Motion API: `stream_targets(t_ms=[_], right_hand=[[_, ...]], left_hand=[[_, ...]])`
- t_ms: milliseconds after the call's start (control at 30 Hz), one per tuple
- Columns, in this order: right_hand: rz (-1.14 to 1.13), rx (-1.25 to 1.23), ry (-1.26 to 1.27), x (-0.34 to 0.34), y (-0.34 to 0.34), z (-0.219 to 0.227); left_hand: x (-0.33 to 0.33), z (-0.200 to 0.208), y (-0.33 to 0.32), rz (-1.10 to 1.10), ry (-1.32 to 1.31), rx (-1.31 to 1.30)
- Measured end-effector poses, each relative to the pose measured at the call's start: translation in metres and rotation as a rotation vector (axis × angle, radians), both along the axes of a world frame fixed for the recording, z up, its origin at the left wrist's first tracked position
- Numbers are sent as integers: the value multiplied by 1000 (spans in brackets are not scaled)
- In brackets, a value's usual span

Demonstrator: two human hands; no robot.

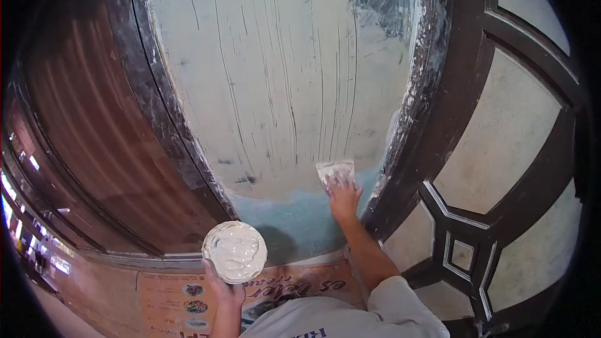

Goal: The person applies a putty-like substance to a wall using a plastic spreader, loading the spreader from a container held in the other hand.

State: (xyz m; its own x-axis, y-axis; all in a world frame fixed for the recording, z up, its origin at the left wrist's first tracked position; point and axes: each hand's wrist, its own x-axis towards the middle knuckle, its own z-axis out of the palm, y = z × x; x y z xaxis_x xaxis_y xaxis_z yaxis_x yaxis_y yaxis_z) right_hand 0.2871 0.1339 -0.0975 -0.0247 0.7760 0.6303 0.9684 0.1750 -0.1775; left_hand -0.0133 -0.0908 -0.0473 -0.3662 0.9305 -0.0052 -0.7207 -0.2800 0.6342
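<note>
My left hand [224, 290] holds up a round tub of white filler paste [235, 251], gripping it by its side and underside. The paste looks wet and is heaped unevenly up to the rim. In my right hand [342, 195] is a flat putty scraper [335, 168], its blade smeared with paste and laid against the lower right of a panel [282, 106]. Pale filler coats most of that panel, with long dark vertical cracks running through it. A bluish-green strip shows along its bottom, and a dark patchy area at its upper right.
Dark, paint-chipped frame posts [164, 87] border the panel. To the left is a reddish-brown ribbed surface [94, 106]. A dark wooden lattice with cream panels [501, 131] stands at the right. An orange printed banner [166, 303] lies on the floor below.
</note>
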Motion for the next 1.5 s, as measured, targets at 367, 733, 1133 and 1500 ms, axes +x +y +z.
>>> stream_targets(t_ms=[367, 733, 1133, 1500], right_hand=[[15, 467, -19, 62, 28, 125], [112, 645, -181, 74, 63, 330], [180, -26, 70, 87, -7, -53], [110, 713, -41, 117, 49, 324]], left_hand=[[28, -4, -7, 1, -64, -12], [47, -2, -7, -4, -55, -52], [44, -14, -1, -41, -23, -23], [60, -4, 4, -84, -68, -46]])
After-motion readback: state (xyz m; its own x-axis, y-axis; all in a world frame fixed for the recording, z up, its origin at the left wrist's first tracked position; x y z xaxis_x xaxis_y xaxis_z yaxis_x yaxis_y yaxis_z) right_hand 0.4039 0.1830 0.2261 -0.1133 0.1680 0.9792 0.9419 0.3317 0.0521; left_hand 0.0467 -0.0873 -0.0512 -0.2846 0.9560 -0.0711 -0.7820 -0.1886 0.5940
